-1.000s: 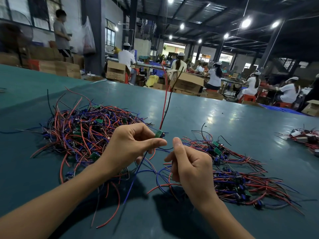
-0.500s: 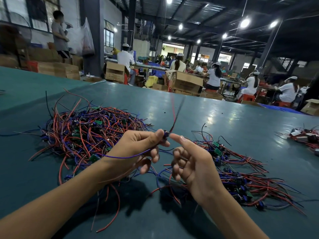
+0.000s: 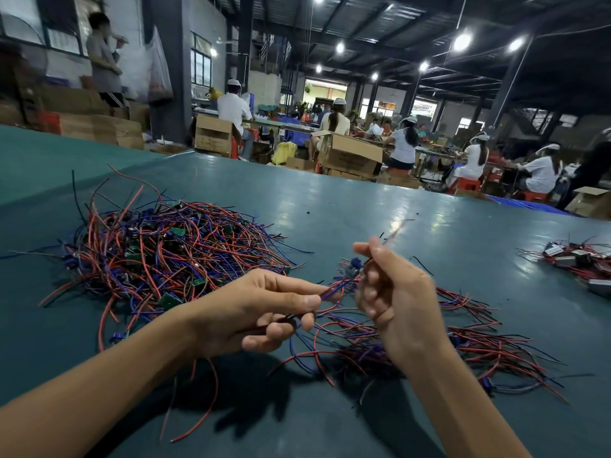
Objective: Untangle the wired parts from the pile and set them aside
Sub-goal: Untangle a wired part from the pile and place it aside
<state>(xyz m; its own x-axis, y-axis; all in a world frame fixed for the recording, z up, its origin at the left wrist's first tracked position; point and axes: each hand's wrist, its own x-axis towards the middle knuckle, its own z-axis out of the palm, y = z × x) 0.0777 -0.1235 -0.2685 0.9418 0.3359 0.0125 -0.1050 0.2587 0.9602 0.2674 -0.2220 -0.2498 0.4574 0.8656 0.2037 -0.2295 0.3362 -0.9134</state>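
Left hand, right hand: both on one wired part.

Brightness: the hall was dim; the teal table was moderately lit.
Light source: round ceiling lamps shone from above and ahead.
Glare: pale reflections streaked the table's far right.
Shadows: soft dark patches lay under the left hand and right hand.
Blur: the wired part had a motion-smeared raised lead; background people were soft.
Distortion: pillars leaned at the edges.
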